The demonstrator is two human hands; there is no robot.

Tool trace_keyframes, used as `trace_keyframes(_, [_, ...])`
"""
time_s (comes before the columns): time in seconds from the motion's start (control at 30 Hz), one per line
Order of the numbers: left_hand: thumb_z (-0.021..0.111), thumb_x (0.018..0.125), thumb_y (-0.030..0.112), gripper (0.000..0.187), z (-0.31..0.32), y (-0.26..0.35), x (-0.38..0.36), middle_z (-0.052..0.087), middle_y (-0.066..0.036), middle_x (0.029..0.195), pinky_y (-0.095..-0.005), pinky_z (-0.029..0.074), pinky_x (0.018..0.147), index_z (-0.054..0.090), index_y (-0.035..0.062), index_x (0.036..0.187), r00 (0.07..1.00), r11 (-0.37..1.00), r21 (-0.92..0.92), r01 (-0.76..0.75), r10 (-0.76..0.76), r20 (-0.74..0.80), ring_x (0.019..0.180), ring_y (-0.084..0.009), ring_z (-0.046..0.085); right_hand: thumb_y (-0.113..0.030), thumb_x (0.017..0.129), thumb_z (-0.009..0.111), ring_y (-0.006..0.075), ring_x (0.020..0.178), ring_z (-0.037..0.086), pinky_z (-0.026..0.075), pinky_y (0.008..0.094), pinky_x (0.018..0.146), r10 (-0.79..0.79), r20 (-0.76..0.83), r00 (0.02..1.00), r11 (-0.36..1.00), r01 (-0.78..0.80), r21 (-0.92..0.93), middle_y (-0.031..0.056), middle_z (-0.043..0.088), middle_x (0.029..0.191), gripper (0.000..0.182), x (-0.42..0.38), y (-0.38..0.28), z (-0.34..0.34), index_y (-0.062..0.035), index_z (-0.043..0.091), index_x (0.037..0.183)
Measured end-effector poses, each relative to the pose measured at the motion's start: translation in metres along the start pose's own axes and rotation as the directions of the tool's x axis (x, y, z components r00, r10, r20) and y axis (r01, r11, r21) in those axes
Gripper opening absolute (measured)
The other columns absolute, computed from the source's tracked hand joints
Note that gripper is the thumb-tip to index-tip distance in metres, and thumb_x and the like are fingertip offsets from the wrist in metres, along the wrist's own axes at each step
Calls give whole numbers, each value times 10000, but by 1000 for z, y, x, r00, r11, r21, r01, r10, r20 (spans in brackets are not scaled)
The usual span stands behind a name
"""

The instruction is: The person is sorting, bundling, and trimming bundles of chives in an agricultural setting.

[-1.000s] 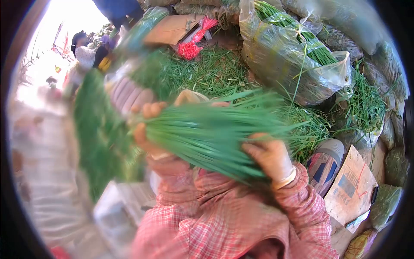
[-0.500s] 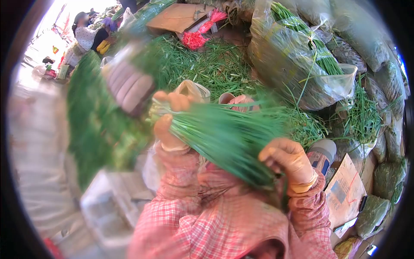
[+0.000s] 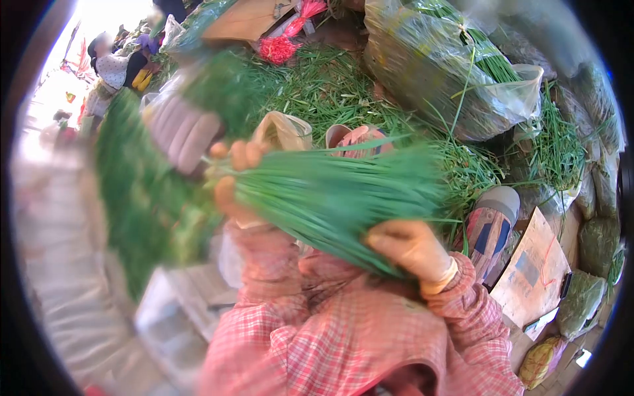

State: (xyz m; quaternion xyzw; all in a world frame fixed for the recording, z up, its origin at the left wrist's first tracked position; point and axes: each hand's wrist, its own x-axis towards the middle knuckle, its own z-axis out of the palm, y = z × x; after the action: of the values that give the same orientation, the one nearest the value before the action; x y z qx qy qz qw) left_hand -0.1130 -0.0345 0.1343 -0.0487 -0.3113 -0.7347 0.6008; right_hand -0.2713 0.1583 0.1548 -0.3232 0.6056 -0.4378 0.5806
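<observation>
My left hand (image 3: 239, 173) is wrapped round the pale stem end of a bunch of green chives (image 3: 330, 191), whose long leaves fan out to the right across my lap. At the bunch's lower right edge, the bent fingers of my right hand (image 3: 413, 249) pinch some leaves. Both hands look gloved in thin, pale, yellowish material. The leaves are partly smeared by motion. More long greens (image 3: 148, 191) lie in a blurred heap to the left of my left hand.
Loose leaves (image 3: 330, 86) cover the ground ahead. A clear plastic bag of greens (image 3: 429, 72) stands at the upper right, near red ties (image 3: 279, 49). A cardboard piece (image 3: 531, 267) lies right of my shoe (image 3: 495, 211). Another person (image 3: 115, 66) sits far left.
My right hand has moved left along the lower edge of the chives, and its fingers now press on the leaves. My left hand keeps its hold and sits slightly further left in view.
</observation>
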Motion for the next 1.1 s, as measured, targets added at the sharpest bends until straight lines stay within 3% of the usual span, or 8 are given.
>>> trace_keyframes(0.1, [594,713,143,392,-3,-4,5,367,-1,776,-320,358,761,443,106,1072,991,1000,-15,16,-14,136,729,-148,379,-138,818,618,95,694,549,451,238,645,-62,102,993,997,57,46,42,627,741,160,12,-9,6,16,642,848])
trace_keyframes(0.23, [563,674,207,390,16,-12,0,395,-1,663,-340,384,706,464,100,1036,997,1000,-14,13,-14,-82,639,-154,412,-53,790,619,117,698,566,454,259,644,-161,218,963,955,97,280,65,637,761,81,-2,-50,-6,20,642,817])
trace_keyframes(0.33, [591,645,213,416,5,-19,1,418,-7,646,-336,387,699,468,102,1027,998,998,50,31,-28,-48,599,-161,423,-18,764,628,143,715,578,456,276,663,-539,236,809,842,506,189,73,641,780,54,2,-66,-12,8,645,808])
trace_keyframes(0.47, [639,613,203,438,23,-26,3,468,-31,649,-327,399,649,469,119,1007,986,982,-92,167,-164,44,597,-178,459,-19,771,607,167,749,579,443,276,720,-697,46,716,702,668,246,115,628,852,29,25,-84,-3,-6,630,783])
trace_keyframes(0.67, [701,598,191,611,14,-32,6,518,-57,830,-353,464,734,437,99,1141,945,934,-143,327,-326,27,761,-198,521,-262,854,536,149,763,521,396,271,687,-531,40,846,707,417,571,62,534,847,194,71,-128,27,-73,530,807])
trace_keyframes(0.8, [709,602,186,689,-4,-31,2,516,-69,888,-357,476,761,389,62,1199,938,939,5,344,-344,-45,806,-211,537,-200,894,481,107,631,425,366,231,584,-610,0,792,427,329,842,37,484,810,164,91,-152,38,-59,489,810])
trace_keyframes(0.93, [711,603,187,705,-12,-42,-1,524,-79,850,-357,489,749,375,39,1205,918,922,-119,369,-381,-108,810,-217,548,-200,909,471,85,571,344,315,211,504,-627,66,777,498,334,800,21,443,784,164,90,-154,38,-53,483,838])
trace_keyframes(1.1, [623,715,116,525,-11,-42,3,543,-74,926,-344,480,750,410,56,1191,937,889,-297,348,-339,80,846,-214,548,-133,909,450,79,539,338,311,225,473,-710,16,704,399,383,833,22,443,765,125,65,-135,13,-44,457,822])
